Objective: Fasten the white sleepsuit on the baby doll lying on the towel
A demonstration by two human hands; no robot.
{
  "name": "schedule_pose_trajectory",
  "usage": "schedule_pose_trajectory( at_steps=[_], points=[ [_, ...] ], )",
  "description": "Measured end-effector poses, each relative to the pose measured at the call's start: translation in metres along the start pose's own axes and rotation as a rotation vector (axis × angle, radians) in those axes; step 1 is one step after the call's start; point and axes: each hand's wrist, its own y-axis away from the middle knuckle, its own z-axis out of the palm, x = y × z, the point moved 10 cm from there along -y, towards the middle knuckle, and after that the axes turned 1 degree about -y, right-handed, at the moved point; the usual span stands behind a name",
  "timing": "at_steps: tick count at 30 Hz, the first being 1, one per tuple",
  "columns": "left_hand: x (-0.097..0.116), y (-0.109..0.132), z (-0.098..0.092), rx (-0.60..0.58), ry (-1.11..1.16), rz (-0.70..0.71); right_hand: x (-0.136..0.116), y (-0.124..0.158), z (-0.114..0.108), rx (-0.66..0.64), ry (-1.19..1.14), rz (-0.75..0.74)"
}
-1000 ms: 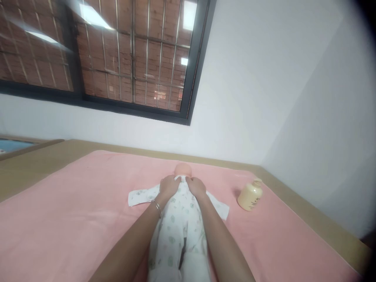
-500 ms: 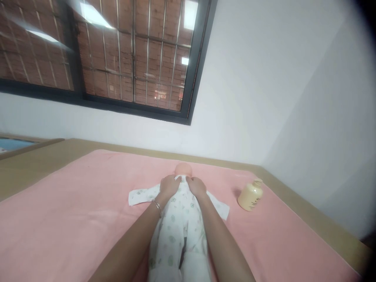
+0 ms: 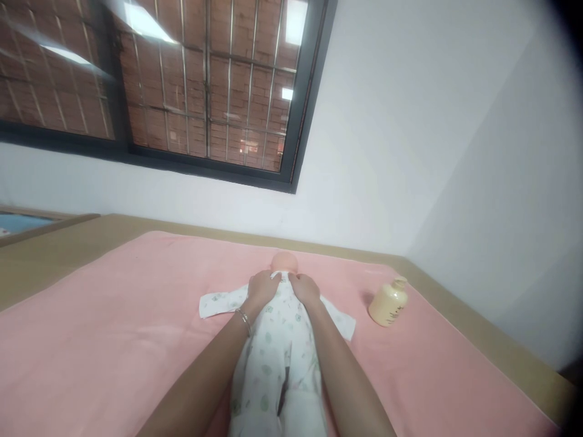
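Observation:
A baby doll [image 3: 285, 321] in a white suit with small green prints lies stretched out on a pink blanket [image 3: 136, 340]. Its bald head points to the far side, and its sleeves spread out to both sides. At the doll's left-hand shoulder in the picture, my left hand [image 3: 264, 287] is closed round the cloth, thumb toward the neck. My right hand [image 3: 306, 289] holds the other shoulder the same way. The fingertips of both hands are hidden. A bracelet [image 3: 244, 320] circles my left wrist. Whether the doll lies face up or face down, I cannot tell.
A cream bottle [image 3: 388, 302] with dark lettering stands on the blanket at the right. The blanket covers a wooden surface [image 3: 122, 223] whose rim runs along the white wall [image 3: 364, 152]. Above is a barred window [image 3: 204, 91]. Something blue [image 3: 22, 223] shows at the far left.

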Motion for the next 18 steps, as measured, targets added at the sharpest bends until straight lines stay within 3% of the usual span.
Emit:
schedule_pose_trajectory(
  at_steps=[18],
  points=[
    [0.0004,-0.0011,0.0003,0.014,-0.029,0.019,0.0018,-0.0014,0.0027,-0.016,0.033,-0.001]
  ],
)
